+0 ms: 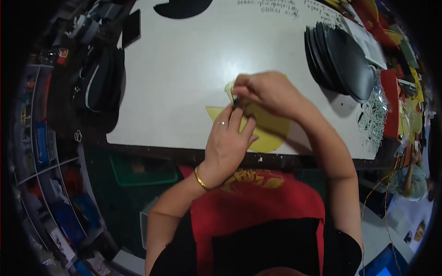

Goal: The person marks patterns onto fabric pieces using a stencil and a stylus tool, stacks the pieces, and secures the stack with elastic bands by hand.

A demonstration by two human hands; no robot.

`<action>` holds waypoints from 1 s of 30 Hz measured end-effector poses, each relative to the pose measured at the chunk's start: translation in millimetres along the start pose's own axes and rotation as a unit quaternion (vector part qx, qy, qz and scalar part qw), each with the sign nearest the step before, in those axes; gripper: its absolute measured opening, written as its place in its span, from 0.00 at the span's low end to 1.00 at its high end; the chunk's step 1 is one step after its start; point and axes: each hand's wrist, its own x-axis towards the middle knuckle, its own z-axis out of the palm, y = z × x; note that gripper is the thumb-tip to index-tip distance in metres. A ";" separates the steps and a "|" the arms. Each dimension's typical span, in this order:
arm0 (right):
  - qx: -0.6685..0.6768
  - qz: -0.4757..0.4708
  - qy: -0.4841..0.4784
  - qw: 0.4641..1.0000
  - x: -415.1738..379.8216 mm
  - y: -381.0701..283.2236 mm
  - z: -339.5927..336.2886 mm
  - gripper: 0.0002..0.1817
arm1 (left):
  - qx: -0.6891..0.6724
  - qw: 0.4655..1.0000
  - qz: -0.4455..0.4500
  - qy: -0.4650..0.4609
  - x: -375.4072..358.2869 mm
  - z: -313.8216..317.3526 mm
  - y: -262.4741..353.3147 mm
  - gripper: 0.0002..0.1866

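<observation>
A yellow rounded sheet lies on the white table near its front edge. My left hand rests on the sheet with its fingers stretched out and spread. Over the sheet's upper part, my right hand is closed in a pinch, its fingertips close to those of my left hand. Beside the right fingertips a small pale yellow piece sticks up. A small dark spot shows between the two hands' fingertips. What exactly the right fingers grip is hidden.
A stack of black rounded sheets stands at the right, near a pile of pale rubber bands and a red box. More black pieces sit at the left edge, below a dark flat object. Another black piece lies at the back.
</observation>
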 end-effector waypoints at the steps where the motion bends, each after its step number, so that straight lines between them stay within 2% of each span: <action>1: -0.020 -0.005 -0.001 1.000 5.5 0.3 -1.8 0.17 | -0.001 1.000 -0.002 -0.001 -0.2 0.0 0.0 0.26; 3: -0.066 -0.019 0.008 0.998 16.7 2.7 -4.5 0.17 | -0.001 1.000 -0.003 -0.002 -2.0 1.0 -0.9 0.26; 6: -0.100 -0.009 0.074 0.992 16.8 16.9 -5.1 0.16 | 0.005 1.000 -0.004 -0.002 -1.7 2.2 -2.0 0.26; 7: -0.129 -0.003 0.097 0.987 9.5 15.1 -9.2 0.13 | 0.005 1.000 -0.006 -0.002 -1.8 2.5 -1.4 0.26; 11: -0.220 0.036 0.109 0.969 -28.8 11.2 -14.8 0.16 | 0.005 1.000 -0.007 -0.013 -0.2 0.1 -1.2 0.26; 14: -0.103 0.103 0.157 0.977 -23.3 11.3 -22.8 0.18 | 0.012 1.000 0.005 -0.013 0.1 -0.8 -1.5 0.27; 17: 0.048 0.005 0.175 0.983 -8.4 16.4 -2.5 0.19 | 0.016 1.000 0.005 -0.012 0.0 -0.2 -1.4 0.27; 18: 0.028 -0.007 0.146 0.989 -2.8 15.2 3.4 0.18 | 0.017 1.000 0.004 -0.009 -0.5 1.6 -2.0 0.27; 20: -0.081 0.049 0.047 0.994 -1.4 8.1 -1.8 0.16 | 0.017 1.000 0.000 -0.009 -0.7 2.3 -1.7 0.27; 26: -0.171 0.003 0.085 0.982 -7.2 24.2 -16.2 0.16 | 0.017 1.000 -0.004 -0.014 1.9 -0.9 -1.2 0.28; 27: -0.171 -0.009 0.127 0.977 -2.1 33.3 -16.0 0.16 | 0.018 1.000 -0.006 -0.015 1.4 -1.8 -1.2 0.28; 30: -0.152 0.000 0.142 0.978 -9.2 39.0 -15.8 0.16 | 0.018 1.000 -0.005 -0.012 2.1 1.1 -0.4 0.28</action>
